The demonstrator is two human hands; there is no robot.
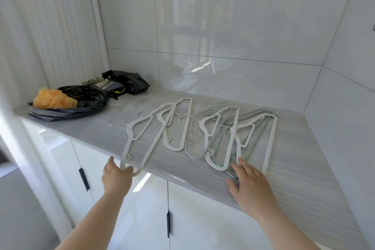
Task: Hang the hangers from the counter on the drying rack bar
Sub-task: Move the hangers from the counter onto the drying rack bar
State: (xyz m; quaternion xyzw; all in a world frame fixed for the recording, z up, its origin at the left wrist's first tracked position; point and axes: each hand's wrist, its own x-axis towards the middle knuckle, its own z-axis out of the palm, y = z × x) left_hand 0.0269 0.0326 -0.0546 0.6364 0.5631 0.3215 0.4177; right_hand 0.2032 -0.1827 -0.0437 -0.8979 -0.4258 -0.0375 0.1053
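**A:** How far along are we with the hanging?

**B:** Barely started, we judge. The white plastic clothes hangers (271, 138) and thin pale-green wire hangers (235, 148) all lie flat on the grey streaked counter (304, 168), centre and centre right of the frame. The drying rack bar is nowhere in view, so every hanger is left to hang.

**A:** And our hands?

**B:** Our left hand (116, 176), lower centre left, curls its fingers round the rounded end of the leftmost white hanger (127, 147), which overhangs the counter's front edge. Our right hand (251, 184), lower right, lies with fingers straight and spread, touching the green wires' near tip and holding nothing
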